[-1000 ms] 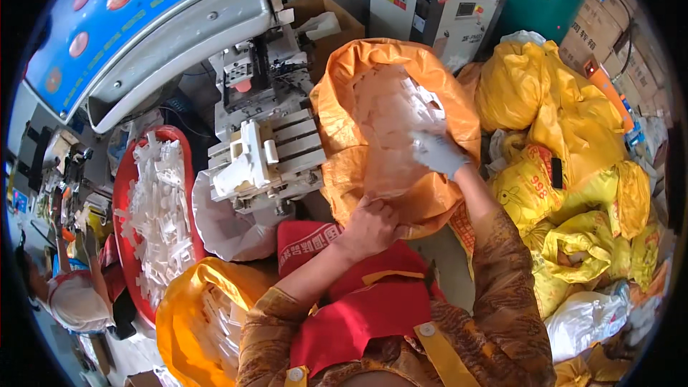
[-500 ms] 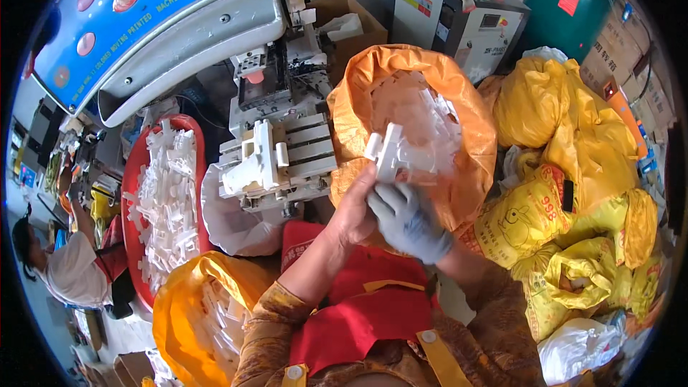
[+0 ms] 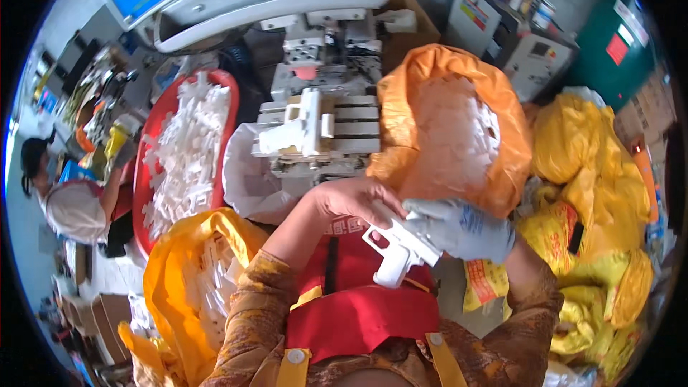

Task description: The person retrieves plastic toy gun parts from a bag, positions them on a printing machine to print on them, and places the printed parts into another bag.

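A white plastic toy pistol (image 3: 398,249) is held between my two hands above my red apron, its grip pointing down toward me. My bare left hand (image 3: 355,201) closes on its upper left end, near the trigger guard. My right hand (image 3: 466,229), in a grey-white glove, wraps the other end and hides part of it. Ahead of my hands, another white pistol-shaped piece (image 3: 309,122) rests on the slatted metal bed (image 3: 356,129) of a machine. An orange sack (image 3: 398,93) with many white plastic pieces stands open just beyond my right hand.
Left of the machine bed stand a red tub (image 3: 233,93) heaped with white pieces and a white bag (image 3: 240,165). A yellow-orange sack (image 3: 161,272) sits at my lower left. Yellow sacks (image 3: 573,143) pile up on the right. A person (image 3: 75,208) works at far left.
The toy pistol has come down and nearer my body, and is turned so its grip points down. Both hands moved with it, the gloved one now over its right end. The view shifted left.
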Demonstrator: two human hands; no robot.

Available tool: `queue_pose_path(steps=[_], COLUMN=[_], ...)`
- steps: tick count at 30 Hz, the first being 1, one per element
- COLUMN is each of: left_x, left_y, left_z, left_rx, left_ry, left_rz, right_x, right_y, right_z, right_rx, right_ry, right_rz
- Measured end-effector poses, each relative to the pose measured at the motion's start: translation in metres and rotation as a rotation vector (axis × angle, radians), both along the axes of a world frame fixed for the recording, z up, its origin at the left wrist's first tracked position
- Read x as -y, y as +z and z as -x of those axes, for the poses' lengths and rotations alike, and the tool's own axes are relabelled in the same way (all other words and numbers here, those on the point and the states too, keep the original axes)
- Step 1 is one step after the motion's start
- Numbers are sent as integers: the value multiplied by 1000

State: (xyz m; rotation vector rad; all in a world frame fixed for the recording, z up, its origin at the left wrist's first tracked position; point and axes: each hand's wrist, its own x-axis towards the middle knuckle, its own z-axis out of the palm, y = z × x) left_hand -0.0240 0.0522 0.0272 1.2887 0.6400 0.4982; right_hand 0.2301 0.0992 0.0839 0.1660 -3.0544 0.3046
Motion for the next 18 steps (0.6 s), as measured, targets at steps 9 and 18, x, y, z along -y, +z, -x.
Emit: queue_pose_path(steps=[9, 18], left_x=[25, 44], left_y=[-47, -47], left_z=[-4, -30], left_rx=[438, -650], left_ry=[105, 806], left_rz=[279, -1088], right_x=[30, -6], right_y=[-2, -68], right_z=[8, -57], right_rx=[-54, -554], right_ry=[-129, -805], right_rz=[48, 1257])
